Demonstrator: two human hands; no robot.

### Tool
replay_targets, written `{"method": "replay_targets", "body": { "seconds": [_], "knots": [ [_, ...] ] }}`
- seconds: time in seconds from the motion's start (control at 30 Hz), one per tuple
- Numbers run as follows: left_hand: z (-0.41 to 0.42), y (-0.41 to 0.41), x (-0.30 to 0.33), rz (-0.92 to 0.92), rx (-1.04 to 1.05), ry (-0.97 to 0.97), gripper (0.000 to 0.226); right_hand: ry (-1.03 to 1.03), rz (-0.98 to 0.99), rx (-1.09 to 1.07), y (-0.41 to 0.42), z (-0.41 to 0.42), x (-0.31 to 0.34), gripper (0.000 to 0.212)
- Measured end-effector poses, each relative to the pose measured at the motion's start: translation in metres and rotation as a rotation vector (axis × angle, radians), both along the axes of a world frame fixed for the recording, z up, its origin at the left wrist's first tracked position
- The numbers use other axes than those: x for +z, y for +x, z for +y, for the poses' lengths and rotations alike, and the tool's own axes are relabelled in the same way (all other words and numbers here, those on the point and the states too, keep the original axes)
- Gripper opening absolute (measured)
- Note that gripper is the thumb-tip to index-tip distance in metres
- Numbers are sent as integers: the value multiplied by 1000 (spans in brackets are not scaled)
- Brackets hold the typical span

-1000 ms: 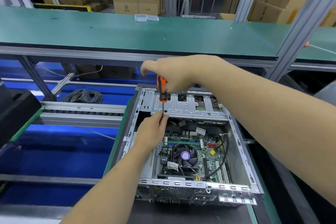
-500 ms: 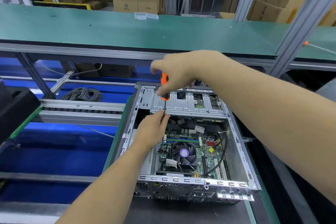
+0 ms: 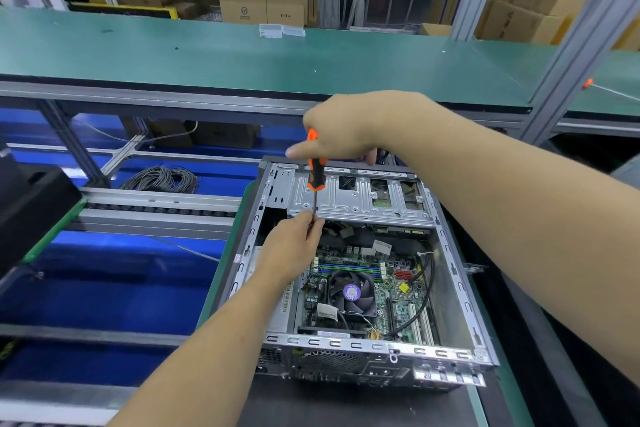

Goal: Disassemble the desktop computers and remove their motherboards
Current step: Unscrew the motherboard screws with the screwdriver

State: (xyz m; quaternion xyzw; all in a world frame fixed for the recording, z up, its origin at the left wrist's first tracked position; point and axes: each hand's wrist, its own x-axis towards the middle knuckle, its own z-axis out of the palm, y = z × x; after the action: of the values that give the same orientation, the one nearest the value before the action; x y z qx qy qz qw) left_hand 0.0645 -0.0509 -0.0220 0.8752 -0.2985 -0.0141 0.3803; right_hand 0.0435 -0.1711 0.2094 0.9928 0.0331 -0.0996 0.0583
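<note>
An open desktop case lies on its side in front of me. Inside it sits the green motherboard with a black fan and a black cable. My right hand grips the orange-and-black handle of a screwdriver, held upright over the silver drive cage. My left hand pinches the lower end of the shaft at the cage's front left edge; the tip is hidden by its fingers.
A green-topped bench runs across behind the case. To the left are a roller conveyor rail, a coil of grey cable and a black object. Cardboard boxes stand in the background.
My right hand with the screwdriver has shifted slightly right and turned on the handle. My left hand stays at the shaft's lower end. The view has moved a little.
</note>
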Motion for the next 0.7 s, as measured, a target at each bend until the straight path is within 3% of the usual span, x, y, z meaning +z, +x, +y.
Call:
{"method": "replay_targets", "body": {
  "seconds": [0.1, 0.23, 0.33, 0.47, 0.57, 0.63, 0.7],
  "knots": [
    [0, -1, 0, -5, -1, 4, 34, 7, 1, 98, 1, -4, -3, 18],
    [0, -1, 0, -5, -13, -7, 32, -45, -37, 68, 0, -2, -3, 39],
    [1, -1, 0, 8, -15, -3, 31, -14, -27, 110, 0, -4, -8, 22],
    [1, 0, -1, 21, -11, 0, 30, -15, -67, 36, -1, -4, -5, 44],
    [0, 1, -2, 26, 2, 5, 34, 60, -44, 137, 0, -4, -5, 25],
    [-1, 2, -2, 37, 9, 0, 34, 86, -52, 88, -1, -4, -5, 41],
    [-1, 1, -2, 26, -13, 15, 32, -3, -107, 64, -3, -2, -6, 44]
  ]
}}
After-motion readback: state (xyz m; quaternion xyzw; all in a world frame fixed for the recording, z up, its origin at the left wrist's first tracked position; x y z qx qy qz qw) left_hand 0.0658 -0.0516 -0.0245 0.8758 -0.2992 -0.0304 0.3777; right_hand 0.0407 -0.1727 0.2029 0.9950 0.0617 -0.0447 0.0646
